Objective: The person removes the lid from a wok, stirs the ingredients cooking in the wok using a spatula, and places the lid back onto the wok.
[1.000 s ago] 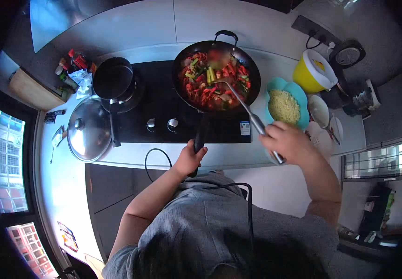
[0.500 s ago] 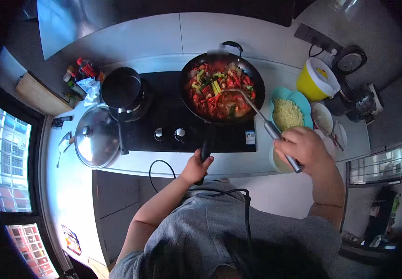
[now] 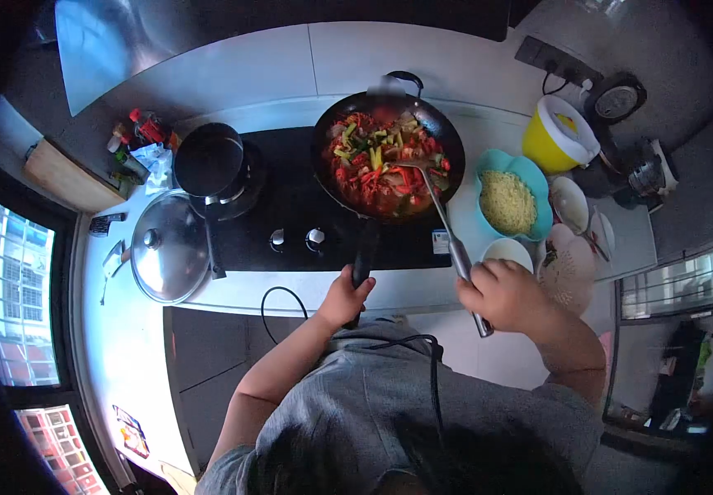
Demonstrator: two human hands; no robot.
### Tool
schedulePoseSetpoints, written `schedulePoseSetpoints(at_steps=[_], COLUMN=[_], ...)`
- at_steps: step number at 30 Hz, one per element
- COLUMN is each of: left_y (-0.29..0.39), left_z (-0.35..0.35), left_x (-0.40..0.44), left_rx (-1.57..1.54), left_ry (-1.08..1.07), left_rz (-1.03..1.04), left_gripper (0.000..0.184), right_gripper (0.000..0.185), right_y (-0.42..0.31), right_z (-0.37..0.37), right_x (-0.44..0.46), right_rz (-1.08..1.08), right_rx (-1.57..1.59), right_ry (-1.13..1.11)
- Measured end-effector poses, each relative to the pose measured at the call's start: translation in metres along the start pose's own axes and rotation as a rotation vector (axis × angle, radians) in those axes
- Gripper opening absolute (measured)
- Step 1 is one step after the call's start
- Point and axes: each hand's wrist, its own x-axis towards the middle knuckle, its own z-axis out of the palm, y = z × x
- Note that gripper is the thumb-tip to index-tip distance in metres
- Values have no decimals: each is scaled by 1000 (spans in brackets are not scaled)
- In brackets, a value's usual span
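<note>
A dark wok point(image 3: 321, 175) on the stove holds red, crayfish-like pieces mixed with green and yellow vegetable strips point(image 3: 377, 155) in reddish sauce. My left hand point(image 3: 345, 297) is wrapped round the wok's long black handle point(image 3: 365, 250), near the counter's front edge. In my right hand point(image 3: 505, 295) is the grey handle of a long metal spatula point(image 3: 447, 219), gripped closed to the right of the wok. The spatula's head lies among the food, partly hidden by it. A small white bowl point(image 3: 508, 251) shows just behind my right hand.
To the wok's right stand a blue bowl point(image 3: 547, 202) of pale yellow shreds and a yellow-white container point(image 3: 548, 140). Left are a dark saucepan point(image 3: 208, 161), a glass lid point(image 3: 171, 247), a cleaver point(image 3: 113, 259) and bottles point(image 3: 148, 128). A black cable point(image 3: 264, 309) loops before the counter.
My right hand has moved left and slightly toward me, bringing the spatula handle steeper. The food has shifted in the wok. My left hand stays on the wok handle.
</note>
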Motion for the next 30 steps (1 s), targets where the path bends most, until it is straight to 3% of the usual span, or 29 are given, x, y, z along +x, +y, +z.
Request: schedulePoseSetpoints(at_steps=[5,9,13,18,22,25,28,30], left_y=[4,1,1,-1,0,2,0,-5], left_z=[0,0,0,1,0,0,0,0], left_x=[-1,-2,0,0,-2,0,-2,0], left_rx=[8,7,-2,-18,-12,-4,15,32], left_ry=[-1,10,18,-2,16,22,21,25], left_rz=[-14,-1,13,17,13,10,3,41], left_gripper=[27,28,27,28,28,28,29,33], right_gripper=[25,21,27,28,28,25,27,27], right_y=[16,31,5,21,31,34,48,55], right_z=[32,0,-36,-2,-30,-41,-1,38], right_x=[13,20,10,26,30,31,55,68], right_rz=[22,76,29,-14,59,88,64,35], right_rx=[-5,145,71,146,249,235,306,288], right_ry=[-64,9,-57,-118,-48,173,338,309])
